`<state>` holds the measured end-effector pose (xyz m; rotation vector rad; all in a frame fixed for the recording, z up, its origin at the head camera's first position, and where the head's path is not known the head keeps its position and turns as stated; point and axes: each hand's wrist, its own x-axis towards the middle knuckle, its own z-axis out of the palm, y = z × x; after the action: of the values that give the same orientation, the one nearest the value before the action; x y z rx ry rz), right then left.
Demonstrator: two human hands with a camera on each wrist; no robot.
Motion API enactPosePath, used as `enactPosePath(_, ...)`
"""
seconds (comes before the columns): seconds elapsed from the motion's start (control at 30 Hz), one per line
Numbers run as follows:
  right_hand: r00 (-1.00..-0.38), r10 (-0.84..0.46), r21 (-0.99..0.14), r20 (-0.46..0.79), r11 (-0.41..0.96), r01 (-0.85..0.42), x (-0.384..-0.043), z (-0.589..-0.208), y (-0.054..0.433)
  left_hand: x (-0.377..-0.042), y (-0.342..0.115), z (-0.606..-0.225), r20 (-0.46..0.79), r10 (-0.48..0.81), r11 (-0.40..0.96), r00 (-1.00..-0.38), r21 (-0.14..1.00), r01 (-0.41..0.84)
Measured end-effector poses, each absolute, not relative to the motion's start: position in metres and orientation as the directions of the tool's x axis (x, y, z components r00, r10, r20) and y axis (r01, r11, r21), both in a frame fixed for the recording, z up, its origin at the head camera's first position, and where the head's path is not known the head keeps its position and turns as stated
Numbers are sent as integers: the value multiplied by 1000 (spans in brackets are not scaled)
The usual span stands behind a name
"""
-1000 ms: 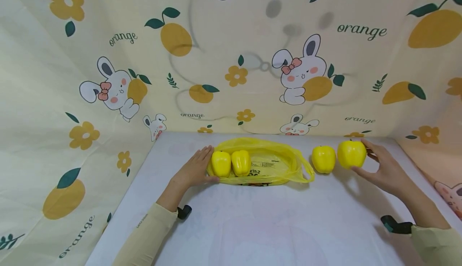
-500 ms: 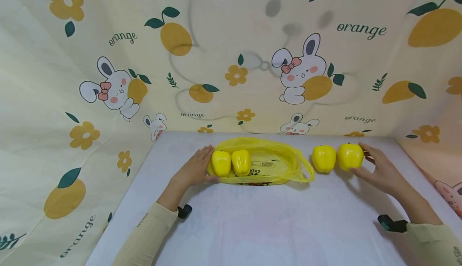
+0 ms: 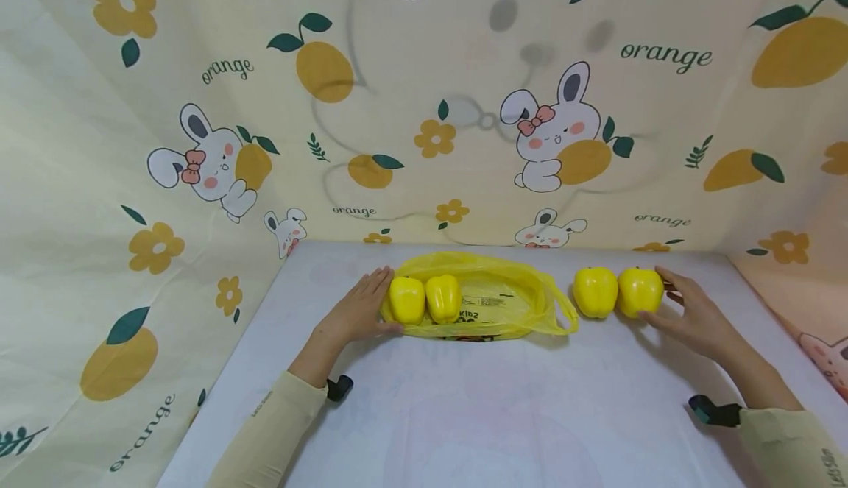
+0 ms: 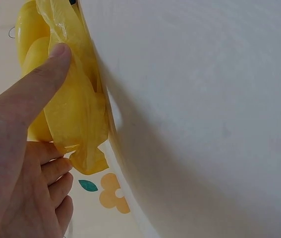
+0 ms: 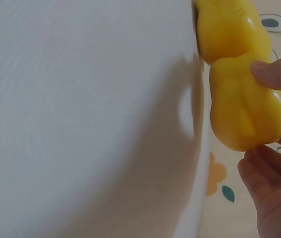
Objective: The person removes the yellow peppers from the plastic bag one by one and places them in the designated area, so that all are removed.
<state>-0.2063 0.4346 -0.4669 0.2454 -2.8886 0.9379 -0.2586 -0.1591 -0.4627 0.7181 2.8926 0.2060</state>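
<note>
Yellow plastic bag (image 3: 493,305) gripped at left end by left hand (image 3: 356,311) | right of bag, gripped in right hand (image 3: 695,322): outer bell pepper (image 3: 640,292), just beside inner bell pepper (image 3: 595,293) | possible roll from off-balance release

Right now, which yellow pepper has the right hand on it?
The rightmost pepper, outside the bag. It alone touches the right hand; the other three don't.

We have a pale, smooth-looking table (image 3: 464,414) before us. Directly on it we see a yellow plastic bag (image 3: 492,310) spread open and, to its right, a yellow pepper (image 3: 595,293) and a second pepper (image 3: 639,293), upright, side by side.
</note>
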Motion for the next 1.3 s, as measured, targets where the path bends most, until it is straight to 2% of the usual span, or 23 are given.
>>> enactPosePath(0.43,-994,-85,-592,63,799,-106,-208,-474,436,-260,-159,-464,-114,479,873,-871,170,457)
enactPosePath(0.77,-993,-98,-599,61,793,-115,-208,-473,435,-260,-160,-464,-115,486,869,-867,170,465)
enactPosePath(1.07,-982,-125,-593,140,784,-184,-207,-474,435,-260,-160,-464,-116,483,871,-868,160,464)
enactPosePath(1.3,-979,-119,-569,164,800,-192,-206,-469,434,-260,-159,-463,-124,474,875,-872,172,452)
